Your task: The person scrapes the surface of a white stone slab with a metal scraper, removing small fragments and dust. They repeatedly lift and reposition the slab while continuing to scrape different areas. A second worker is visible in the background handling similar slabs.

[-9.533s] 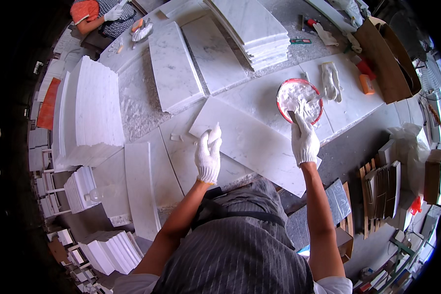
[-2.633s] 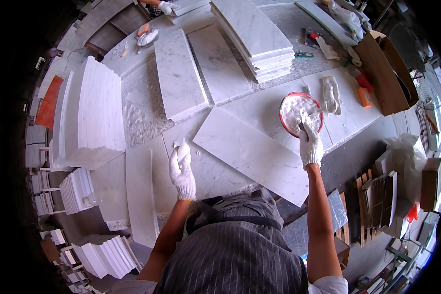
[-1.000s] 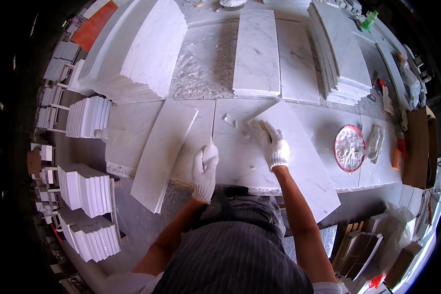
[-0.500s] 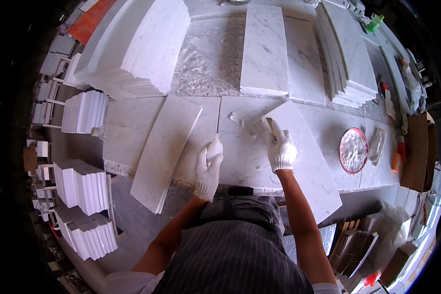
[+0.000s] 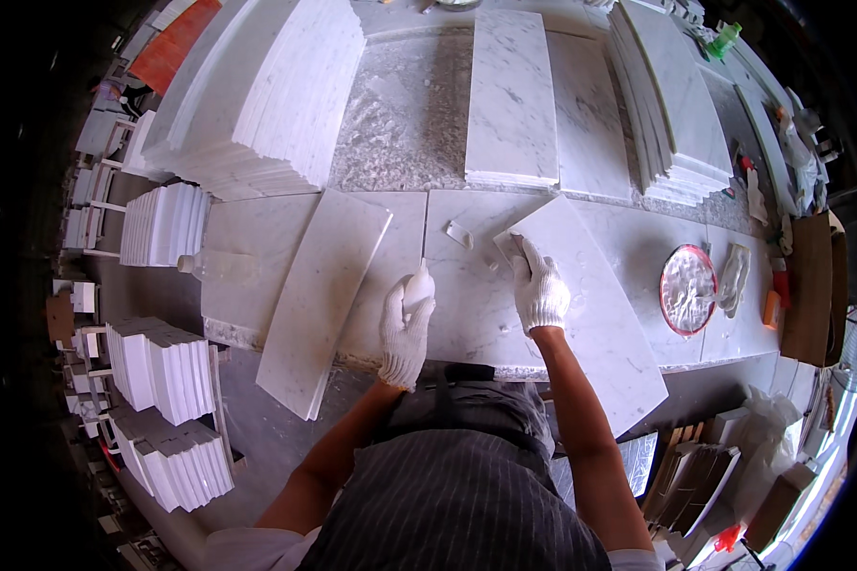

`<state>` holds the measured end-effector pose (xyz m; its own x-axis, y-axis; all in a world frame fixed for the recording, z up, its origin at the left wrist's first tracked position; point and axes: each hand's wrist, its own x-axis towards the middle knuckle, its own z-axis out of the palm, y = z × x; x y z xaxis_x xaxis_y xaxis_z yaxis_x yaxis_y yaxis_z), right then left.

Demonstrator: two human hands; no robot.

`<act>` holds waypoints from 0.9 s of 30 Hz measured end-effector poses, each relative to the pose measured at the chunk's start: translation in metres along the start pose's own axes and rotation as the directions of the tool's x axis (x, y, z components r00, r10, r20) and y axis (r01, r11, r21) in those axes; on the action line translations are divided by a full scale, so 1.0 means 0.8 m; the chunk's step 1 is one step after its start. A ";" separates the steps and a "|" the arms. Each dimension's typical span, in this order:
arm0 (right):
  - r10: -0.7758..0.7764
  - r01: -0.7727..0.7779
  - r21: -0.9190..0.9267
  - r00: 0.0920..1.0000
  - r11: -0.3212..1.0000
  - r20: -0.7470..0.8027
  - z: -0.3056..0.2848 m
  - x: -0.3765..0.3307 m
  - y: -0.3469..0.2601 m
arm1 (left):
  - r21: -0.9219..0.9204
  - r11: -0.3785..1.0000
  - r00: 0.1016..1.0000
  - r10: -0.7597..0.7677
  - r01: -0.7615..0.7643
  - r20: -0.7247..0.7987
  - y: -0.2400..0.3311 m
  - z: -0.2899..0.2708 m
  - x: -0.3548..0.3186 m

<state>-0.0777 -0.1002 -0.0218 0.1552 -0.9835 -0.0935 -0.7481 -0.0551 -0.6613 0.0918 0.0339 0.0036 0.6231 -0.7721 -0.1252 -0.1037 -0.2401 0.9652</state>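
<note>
My left hand [image 5: 405, 328], in a white knit glove, is closed around a small white squeeze bottle [image 5: 420, 284] whose thin nozzle points away from me. My gloved right hand [image 5: 541, 290] lies over the left edge of a white marble slab [image 5: 595, 295], its fingers stretched toward the far left corner. Whether a small piece sits under those fingertips is hidden. This slab lies askew, its near end jutting past the bench edge. Left of my hands, another narrow marble slab [image 5: 324, 295] also overhangs the bench. A small clear plastic piece [image 5: 460, 234] lies between the slabs.
Stacks of marble slabs stand at the far left [image 5: 257, 95] and far right [image 5: 671, 105]. On the marble-topped bench [image 5: 467, 328], a red-rimmed round dish [image 5: 688, 290] of white paste sits at right. A clear bottle [image 5: 219, 265] lies at left; a cardboard box [image 5: 809, 285] stands at right.
My right hand has shifted slightly left and nearer to me along the slab's edge, its fingers drawn closer together. My left hand keeps the squeeze bottle in nearly the same spot.
</note>
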 end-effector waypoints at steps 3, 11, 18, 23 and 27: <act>-0.066 0.065 -0.028 0.997 0.998 -0.041 0.004 0.007 0.007 | -0.009 1.000 1.000 0.005 -0.005 0.009 -0.004 -0.001 0.000; -0.102 0.124 -0.220 0.989 0.968 0.106 -0.003 -0.011 0.012 | 0.018 1.000 1.000 0.019 -0.019 0.015 0.003 0.005 0.002; -0.173 0.170 -0.120 0.985 0.978 -0.009 0.005 0.005 0.018 | -0.015 1.000 0.999 -0.013 0.014 0.043 0.010 0.014 -0.001; -0.116 0.137 -0.177 0.985 0.975 0.125 0.003 -0.006 0.016 | 0.039 0.996 0.996 0.072 -0.074 0.059 0.006 0.026 0.001; -0.074 0.093 -0.167 0.990 0.982 0.117 -0.019 -0.022 0.010 | 0.058 0.988 0.987 0.136 -0.142 0.087 -0.011 0.040 0.011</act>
<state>-0.0964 -0.0858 -0.0145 0.2844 -0.9497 -0.1308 -0.8277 -0.1744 -0.5334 0.0735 0.0100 -0.0136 0.5331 -0.8460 -0.0118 -0.2360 -0.1621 0.9581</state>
